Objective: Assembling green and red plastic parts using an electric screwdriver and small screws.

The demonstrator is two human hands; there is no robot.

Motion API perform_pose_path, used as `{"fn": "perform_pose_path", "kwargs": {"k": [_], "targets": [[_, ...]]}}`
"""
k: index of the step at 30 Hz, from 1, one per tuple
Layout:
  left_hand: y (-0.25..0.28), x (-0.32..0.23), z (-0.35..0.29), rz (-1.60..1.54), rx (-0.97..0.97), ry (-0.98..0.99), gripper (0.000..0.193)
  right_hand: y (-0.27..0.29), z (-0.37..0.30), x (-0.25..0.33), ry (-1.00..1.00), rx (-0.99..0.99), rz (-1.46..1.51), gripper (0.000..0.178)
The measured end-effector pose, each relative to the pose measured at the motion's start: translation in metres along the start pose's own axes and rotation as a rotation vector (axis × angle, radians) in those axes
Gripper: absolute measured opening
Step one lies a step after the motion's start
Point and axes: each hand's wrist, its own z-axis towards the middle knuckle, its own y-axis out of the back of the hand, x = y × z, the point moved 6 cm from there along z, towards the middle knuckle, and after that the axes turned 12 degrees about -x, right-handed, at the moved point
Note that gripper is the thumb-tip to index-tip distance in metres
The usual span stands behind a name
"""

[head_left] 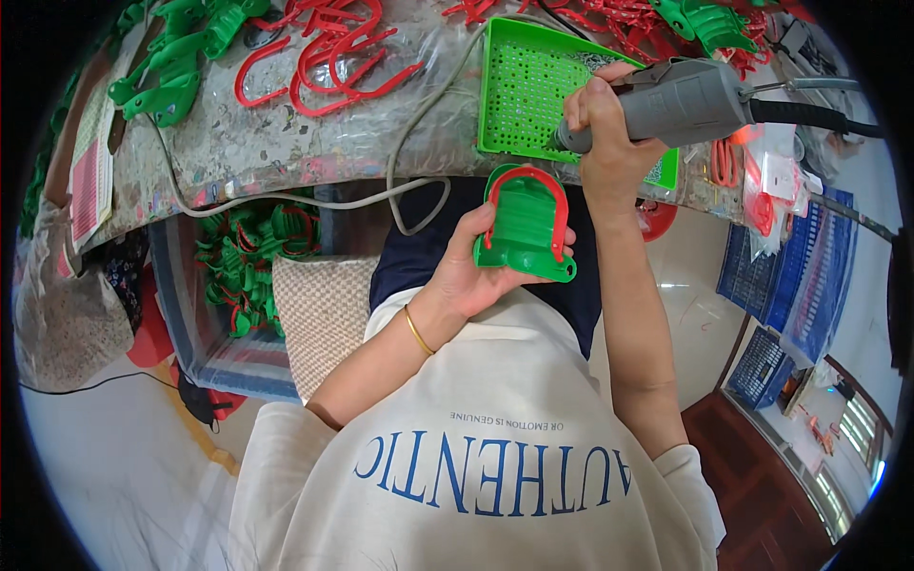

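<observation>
My left hand (464, 276) holds a green plastic scoop-shaped part (526, 226) in front of my lap, just below the table edge. A red U-shaped handle (560, 211) arches over this part, its ends at the part's two sides. My right hand (611, 157) is wrapped round the front of a grey electric screwdriver (681, 103). The tool's tip points left and down over a bright green perforated basket (484, 90). Small metal pieces, apparently screws, lie along the basket's right side. The screwdriver and the green part are apart.
Loose red U-shaped handles (328, 67) and green parts (176, 67) lie on the plastic-covered table (314, 157). A grey cable (276, 203) loops over its front edge. Below left, a lined crate (205, 352) holds several green-and-red pieces. Blue crates (790, 285) stand at right.
</observation>
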Motion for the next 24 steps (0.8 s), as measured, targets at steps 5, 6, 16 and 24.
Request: {"fn": "perform_pose_path", "kwargs": {"k": [5,6,16,24], "targets": [[0.000,0.000,-0.001,-0.005,-0.009,-0.005,0.071,-0.001,-0.001,-0.001,0.009,0.015,0.000,0.011],[-0.001,0.000,-0.001,-0.018,0.000,0.002,0.071,-0.001,-0.001,0.000,0.016,0.020,-0.008,0.011],[0.001,0.004,0.004,-0.103,0.031,0.083,0.070,-0.014,-0.002,0.067,-0.048,0.059,0.142,0.020],[-0.008,0.003,-0.001,-0.009,-0.051,-0.027,0.064,-0.033,-0.049,0.077,-0.124,0.221,0.244,0.016]]}}
